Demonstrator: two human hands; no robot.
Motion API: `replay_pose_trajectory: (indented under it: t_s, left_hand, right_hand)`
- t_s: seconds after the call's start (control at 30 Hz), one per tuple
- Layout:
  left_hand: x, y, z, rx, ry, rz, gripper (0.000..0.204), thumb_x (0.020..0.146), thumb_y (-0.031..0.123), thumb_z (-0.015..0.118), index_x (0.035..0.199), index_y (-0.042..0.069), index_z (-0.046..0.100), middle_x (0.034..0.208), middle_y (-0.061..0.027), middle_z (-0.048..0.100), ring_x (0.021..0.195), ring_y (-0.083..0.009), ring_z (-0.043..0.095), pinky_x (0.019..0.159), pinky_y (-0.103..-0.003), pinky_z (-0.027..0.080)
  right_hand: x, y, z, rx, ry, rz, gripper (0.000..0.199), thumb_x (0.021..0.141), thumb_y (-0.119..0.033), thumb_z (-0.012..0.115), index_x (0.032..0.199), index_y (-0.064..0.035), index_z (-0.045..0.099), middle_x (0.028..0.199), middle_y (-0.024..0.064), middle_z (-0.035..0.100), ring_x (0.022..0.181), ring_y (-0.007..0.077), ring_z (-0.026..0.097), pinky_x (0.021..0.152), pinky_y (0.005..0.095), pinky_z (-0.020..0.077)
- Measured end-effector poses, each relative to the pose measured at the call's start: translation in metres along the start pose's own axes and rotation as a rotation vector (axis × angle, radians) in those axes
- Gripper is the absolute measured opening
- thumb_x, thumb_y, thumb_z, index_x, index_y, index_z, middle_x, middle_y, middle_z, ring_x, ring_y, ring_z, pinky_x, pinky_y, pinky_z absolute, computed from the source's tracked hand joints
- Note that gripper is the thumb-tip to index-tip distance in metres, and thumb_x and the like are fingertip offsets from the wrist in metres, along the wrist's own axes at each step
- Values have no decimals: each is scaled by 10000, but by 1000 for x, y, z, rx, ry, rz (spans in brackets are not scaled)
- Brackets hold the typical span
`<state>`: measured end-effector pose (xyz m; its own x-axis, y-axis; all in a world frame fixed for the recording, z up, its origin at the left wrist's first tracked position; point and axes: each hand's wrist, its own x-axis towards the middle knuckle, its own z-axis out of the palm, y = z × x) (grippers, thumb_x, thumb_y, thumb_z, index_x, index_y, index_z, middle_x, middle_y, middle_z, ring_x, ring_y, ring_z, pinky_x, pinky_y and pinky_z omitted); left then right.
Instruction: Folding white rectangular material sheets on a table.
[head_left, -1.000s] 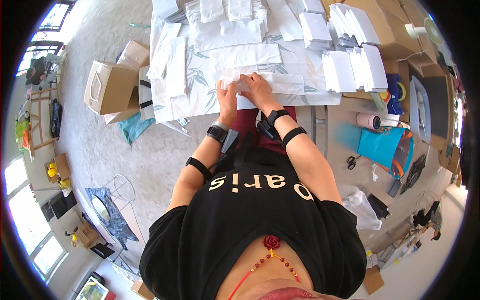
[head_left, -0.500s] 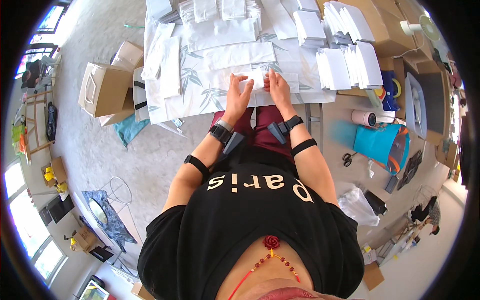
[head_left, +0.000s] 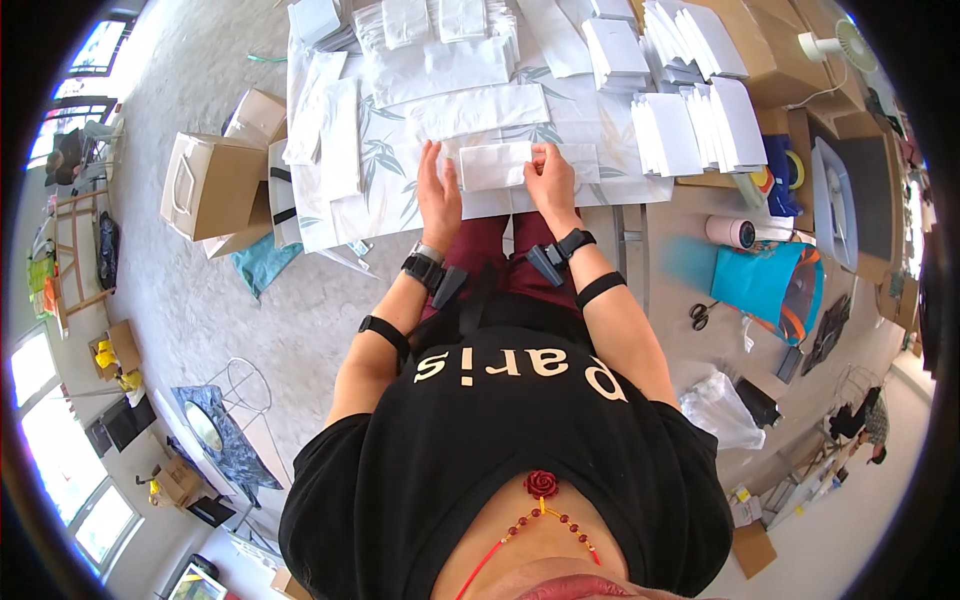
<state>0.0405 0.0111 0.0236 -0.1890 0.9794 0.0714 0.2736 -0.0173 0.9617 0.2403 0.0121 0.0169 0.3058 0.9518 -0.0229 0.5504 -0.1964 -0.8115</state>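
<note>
A flat white rectangular piece (head_left: 493, 167), perhaps folded paper or a thin sleeve, lies near the table's front edge. My right hand (head_left: 551, 182) has its fingers curled and pinches the right end of this piece. To the left of it my left hand (head_left: 438, 196) stands open, fingers straight and pointing away from me, holding nothing. A thin translucent strip (head_left: 582, 161) extends beyond my right hand on the tabletop. Just behind both hands rests a long white folded sheet (head_left: 478, 111).
The table has a leaf-patterned cover (head_left: 400, 205). White folded pieces (head_left: 665, 135) stand in stacks at the right, and flat white sheets (head_left: 440, 70) are piled at the back. Cardboard boxes (head_left: 205, 185) sit on the floor left; a blue bag (head_left: 765, 290) lies right.
My left hand has let go of the white piece, moved left and straightened its fingers. The piece now lies flatter and more spread out, its right end in my right hand.
</note>
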Motion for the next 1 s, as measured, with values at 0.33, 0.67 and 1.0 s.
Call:
replay_pose_trajectory:
  t_s: [0.33,0.67,1.0]
  left_hand:
    - [-14,6,7,810,-546,523,774,998,498,559,1599,70,325,1693,-149,231,1586,-313,142,1264,-543,77]
    - [-10,-3,13,857,-586,546,827,976,586,543,1612,109,316,1695,-134,237,1588,-320,130,1259,-565,80]
    - [-2,2,16,894,-576,577,689,1009,479,549,1556,81,417,1654,-156,322,1564,-324,216,1245,-561,103]
  right_hand:
    - [0,9,3,-30,39,-37,326,847,-67,723,1151,-9,621,828,134,721,746,283,715,709,399,559]
    - [0,11,0,-121,159,-167,310,842,-42,713,1129,-30,595,916,153,689,848,355,683,741,440,547]
    - [-11,1,9,-245,-52,-424,199,866,-96,696,1055,-92,635,1066,95,595,1051,318,588,870,456,471]
